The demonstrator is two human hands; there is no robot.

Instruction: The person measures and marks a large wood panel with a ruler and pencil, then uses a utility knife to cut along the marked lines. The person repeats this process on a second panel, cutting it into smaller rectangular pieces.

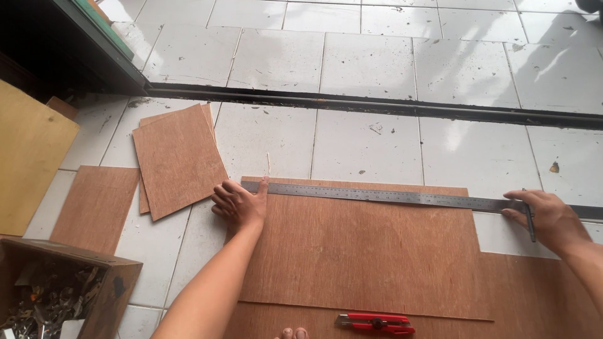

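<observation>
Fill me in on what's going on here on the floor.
A person kneels over a plywood sheet on the tiled floor. The left hand presses down one end of a long metal ruler laid across the sheet's far edge. The right hand rests on the other end and holds a pencil. A red utility knife lies on the near side, untouched. Smaller cut boards are stacked to the left, beside a wooden box of metal bits.
</observation>
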